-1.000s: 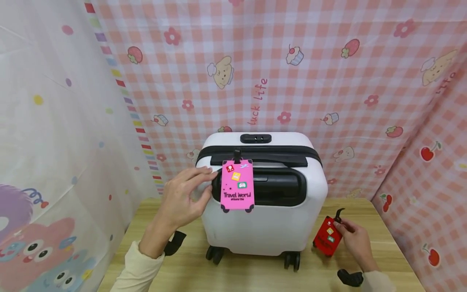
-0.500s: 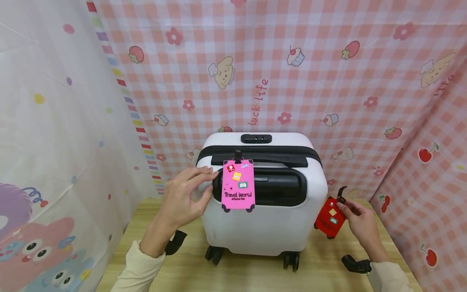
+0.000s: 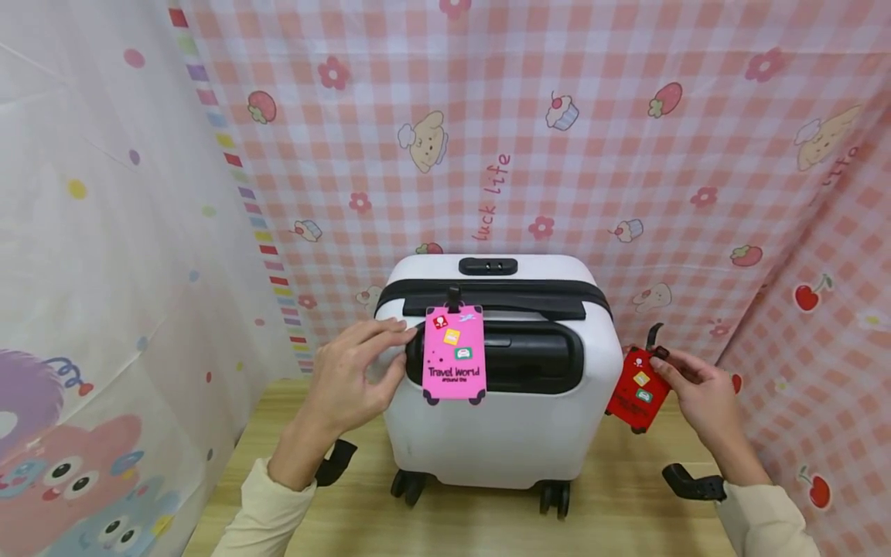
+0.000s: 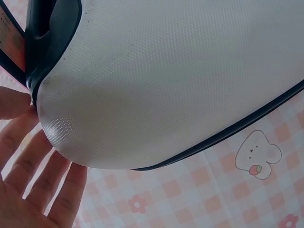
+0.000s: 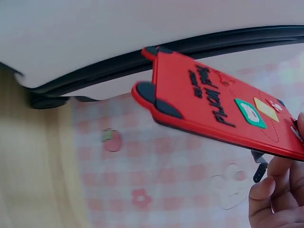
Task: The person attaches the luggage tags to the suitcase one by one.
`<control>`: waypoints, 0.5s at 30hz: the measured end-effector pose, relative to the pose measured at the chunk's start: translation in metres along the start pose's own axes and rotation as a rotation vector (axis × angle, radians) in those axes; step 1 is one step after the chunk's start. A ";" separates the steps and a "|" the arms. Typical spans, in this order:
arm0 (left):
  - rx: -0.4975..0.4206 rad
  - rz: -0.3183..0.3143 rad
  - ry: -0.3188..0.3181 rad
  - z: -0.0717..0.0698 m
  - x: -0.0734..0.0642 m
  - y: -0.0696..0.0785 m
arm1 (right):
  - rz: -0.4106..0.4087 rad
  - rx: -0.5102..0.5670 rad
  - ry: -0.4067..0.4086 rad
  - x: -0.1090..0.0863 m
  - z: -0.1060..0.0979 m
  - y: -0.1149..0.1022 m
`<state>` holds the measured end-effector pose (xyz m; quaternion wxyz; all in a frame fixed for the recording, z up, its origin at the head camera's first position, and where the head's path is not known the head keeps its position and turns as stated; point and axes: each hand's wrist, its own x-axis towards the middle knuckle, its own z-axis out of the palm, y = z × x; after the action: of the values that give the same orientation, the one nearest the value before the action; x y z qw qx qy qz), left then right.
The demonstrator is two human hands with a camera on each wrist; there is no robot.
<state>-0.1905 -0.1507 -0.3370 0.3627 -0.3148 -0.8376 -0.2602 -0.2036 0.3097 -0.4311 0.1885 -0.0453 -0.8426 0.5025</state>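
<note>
On the counter (image 3: 390, 534), a white suitcase (image 3: 494, 441) stood upright before a checked curtain (image 3: 592, 178). A pink tag (image 3: 445, 356) hung over the suitcase's front recess (image 3: 536, 363), its upper end at the black handle (image 3: 515, 298); the fastening itself was too small to make out. A red tag (image 3: 639, 393) was held above the counter, beside the suitcase on the person's right, tilted, with its wheeled end lowest; whether it touched the suitcase could not be told. Right grip (image 3: 710, 394): narrow, thumb and fingers pinching the red tag's top end, from which a black strap (image 3: 653, 334) rose with a free end. Left grip (image 3: 351, 379): fairly wide, fingers extended against the suitcase's side near the recess, enclosing nothing.

Judged from this arrangement, the step in hand was bringing the red tag to the suitcase, the pink tag being already hung and the red one not yet attached. The next move probably called for raising the red tag to the handle, passing the strap's free end around it and fastening it, while the left grip steadied the suitcase.
</note>
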 end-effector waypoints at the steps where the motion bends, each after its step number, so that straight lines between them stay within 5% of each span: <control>1: -0.002 0.000 0.001 0.000 0.000 0.000 | -0.004 0.005 0.013 0.001 -0.002 -0.004; 15: 0.001 0.002 0.004 0.000 0.000 -0.001 | -0.126 0.428 0.006 0.005 -0.024 -0.051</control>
<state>-0.1911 -0.1514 -0.3375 0.3648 -0.3148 -0.8367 -0.2603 -0.1935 0.3058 -0.3752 0.2271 0.0470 -0.7174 0.6569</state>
